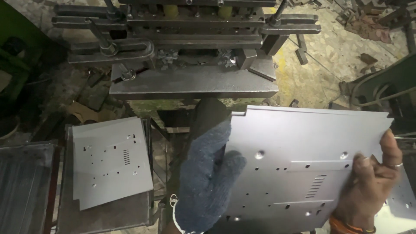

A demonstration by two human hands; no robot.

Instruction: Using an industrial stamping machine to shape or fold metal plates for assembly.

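The metal sheet (303, 160) lies flat just below the press (190, 47), long axis running left to right. The gloved left hand (208, 177) grips its left edge; the bare right hand (368, 182) clamps its right edge, fingers (390, 147) closed on it.

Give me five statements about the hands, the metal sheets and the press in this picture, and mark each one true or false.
1. The left hand wears a blue knitted glove. True.
2. The right hand is gloved too. False: it is bare, with a ring on one finger and orange bands at the wrist.
3. Both hands hold the punched metal sheet by its side edges. True.
4. The held sheet lies on the press bed. False: it is held below the bed, apart from it.
5. The stack of sheets on the left has no holes. False: it shows punched holes and a row of slots.
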